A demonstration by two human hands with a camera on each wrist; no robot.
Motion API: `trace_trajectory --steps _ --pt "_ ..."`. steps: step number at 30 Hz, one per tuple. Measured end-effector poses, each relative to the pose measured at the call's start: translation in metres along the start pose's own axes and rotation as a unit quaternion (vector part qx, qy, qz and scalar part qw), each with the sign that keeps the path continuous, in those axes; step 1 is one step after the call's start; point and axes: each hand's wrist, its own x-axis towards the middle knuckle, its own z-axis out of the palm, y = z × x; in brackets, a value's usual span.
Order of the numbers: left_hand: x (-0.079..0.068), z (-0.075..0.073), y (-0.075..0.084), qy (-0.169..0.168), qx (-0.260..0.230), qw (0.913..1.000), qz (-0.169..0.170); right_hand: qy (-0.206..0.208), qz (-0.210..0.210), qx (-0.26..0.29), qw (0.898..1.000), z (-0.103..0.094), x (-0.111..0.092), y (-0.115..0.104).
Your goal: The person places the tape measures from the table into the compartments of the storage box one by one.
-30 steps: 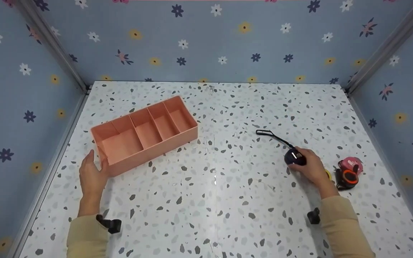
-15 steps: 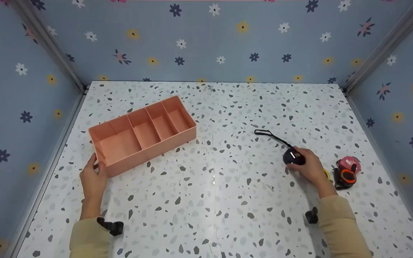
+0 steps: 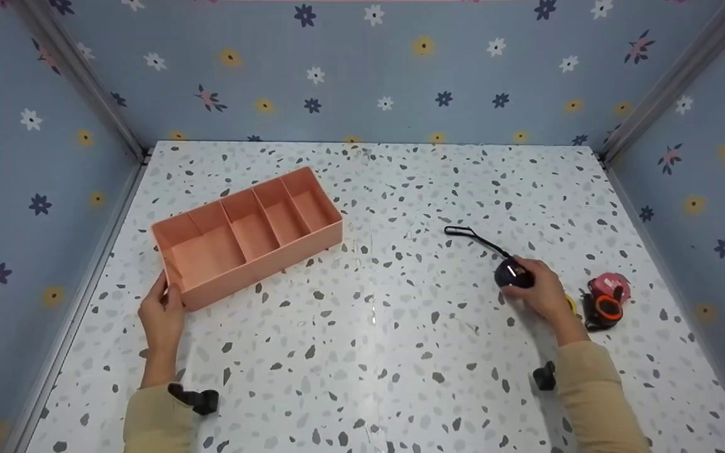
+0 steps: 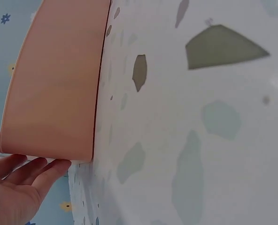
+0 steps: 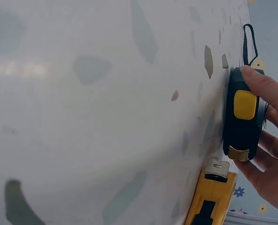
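Observation:
A pink divided organizer box (image 3: pixel 262 277) lies slanted on the left of the table. My left hand (image 3: pixel 162 321) is at its left end; in the left wrist view the fingers (image 4: pixel 52 176) rest against the end wall from outside. On the right, my right hand (image 3: pixel 545 292) grips a dark tape measure (image 3: pixel 510 274) with a yellow button, between thumb and fingers. Its black wrist strap (image 3: pixel 479 239) stretches away across the table. Beside that hand lies a yellow tape measure (image 5: pixel 212 197), mostly hidden by the wrist in the head view.
Farther right, a pink tape measure (image 3: pixel 611 286) and a black one with an orange ring (image 3: pixel 605 313) lie close together. Flowered panels (image 3: pixel 362 75) stand along the back and both sides of the speckled table (image 3: pixel 337 390).
My left hand's fingers have come closer to the box's end wall and now touch it. My right hand keeps hold of the dark tape measure. The head view has shifted slightly.

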Motion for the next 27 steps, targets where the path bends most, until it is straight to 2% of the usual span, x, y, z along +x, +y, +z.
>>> trace_trajectory --steps 6,8,13,17,22,27 --pt "-0.019 -0.008 0.039 0.001 -0.052 0.9984 -0.022 0.000 0.002 0.003 1.000 0.000 0.000 0.000" --pt "-0.022 -0.009 0.045 0.007 -0.053 0.9984 -0.017 0.001 0.003 0.003 1.000 0.000 0.000 0.000" --pt "-0.024 -0.007 0.048 0.011 -0.040 0.9991 0.007 0.011 -0.003 0.006 1.000 0.001 -0.001 0.001" --pt "-0.024 -0.004 0.048 0.010 -0.032 0.9994 0.009 0.023 -0.023 0.009 0.999 0.002 -0.001 0.002" --pt "-0.025 -0.002 0.051 0.006 -0.026 0.9996 0.006 0.019 -0.022 0.008 1.000 0.003 0.000 0.003" --pt "-0.026 0.000 0.052 0.013 -0.036 0.9989 0.028 0.012 -0.017 0.009 1.000 0.002 0.000 0.001"
